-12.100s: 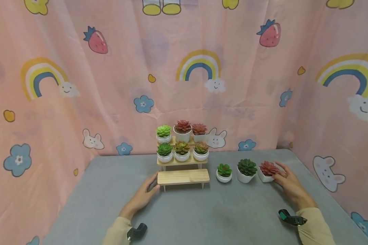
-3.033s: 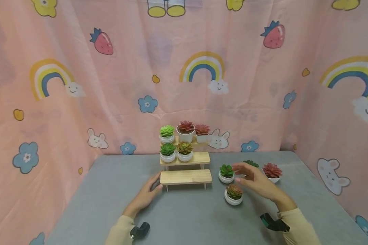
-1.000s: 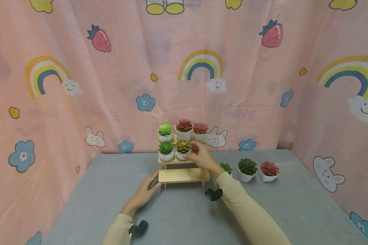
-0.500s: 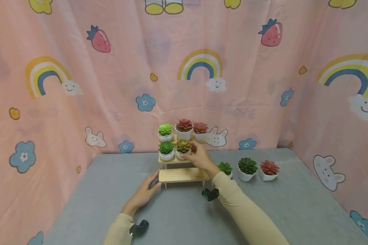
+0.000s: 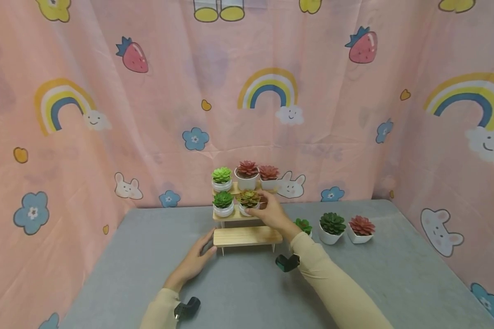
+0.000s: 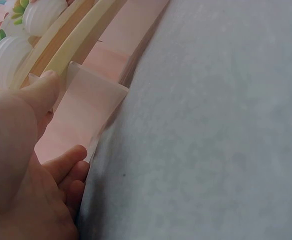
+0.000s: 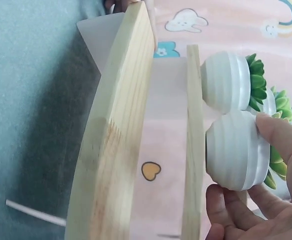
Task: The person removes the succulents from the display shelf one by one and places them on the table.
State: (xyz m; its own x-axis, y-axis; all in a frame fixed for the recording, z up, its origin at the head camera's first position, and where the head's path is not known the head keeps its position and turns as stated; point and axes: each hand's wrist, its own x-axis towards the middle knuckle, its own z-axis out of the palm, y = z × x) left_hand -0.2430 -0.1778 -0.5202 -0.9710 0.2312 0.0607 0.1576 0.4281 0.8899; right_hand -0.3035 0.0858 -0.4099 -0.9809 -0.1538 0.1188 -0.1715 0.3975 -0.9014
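Two potted plants now share the middle step of the pale three-step wooden stand (image 5: 247, 224) at frame centre, where three stood twelve seconds ago; the third went to the grey felt-like tabletop (image 5: 247, 283) and is no longer in sight. The right hand (image 5: 271, 214), which hovered at lower right three seconds ago, now curls thumb and fingers round the ribbed white ceramic pot holding an olive-and-rust succulent (image 7: 235, 150), beside the dark green one (image 5: 223, 203). The left hand (image 5: 195, 260) rests flat, fingers relaxed, against the bottom step's left end
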